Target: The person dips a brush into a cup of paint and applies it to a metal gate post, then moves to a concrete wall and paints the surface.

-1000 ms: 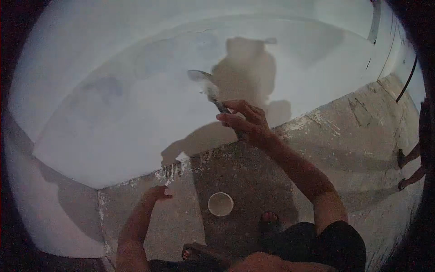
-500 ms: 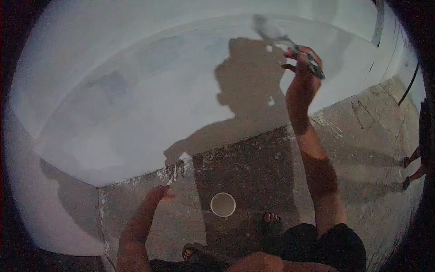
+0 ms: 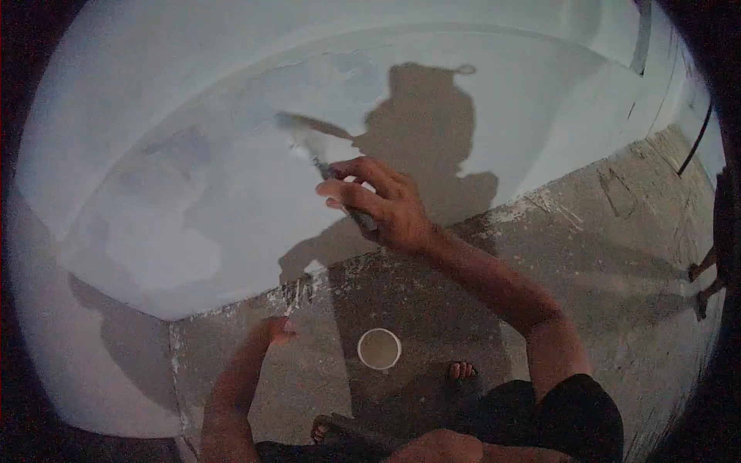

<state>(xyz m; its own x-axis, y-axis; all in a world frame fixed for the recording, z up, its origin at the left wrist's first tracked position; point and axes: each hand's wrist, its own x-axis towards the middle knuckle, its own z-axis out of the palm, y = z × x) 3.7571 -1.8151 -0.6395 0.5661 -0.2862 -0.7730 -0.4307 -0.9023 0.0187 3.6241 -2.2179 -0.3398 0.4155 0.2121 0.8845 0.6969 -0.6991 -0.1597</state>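
My right hand (image 3: 370,197) is closed round the handle of a paintbrush (image 3: 309,147), in front of the white wall (image 3: 270,185). The bristles, blurred, point up and left at the wall; whether they touch it I cannot tell. Bluish-grey patches show on the wall to the left and above the brush. My left hand (image 3: 282,330) is low at the left, over the floor near the wall's foot. Its fingers are small and dim, and I cannot make out whether they hold anything. Between my arms, a round white container (image 3: 379,349) stands on the floor.
The concrete floor (image 3: 617,201) has white splashes along the wall's base. My bare feet show at the bottom, near the container. At the far right edge another person's legs and feet (image 3: 704,282) are visible. Shadows fall across wall and floor.
My right hand has swung left and down with the brush, from the upper right to the middle of the wall. My left hand has hardly moved.
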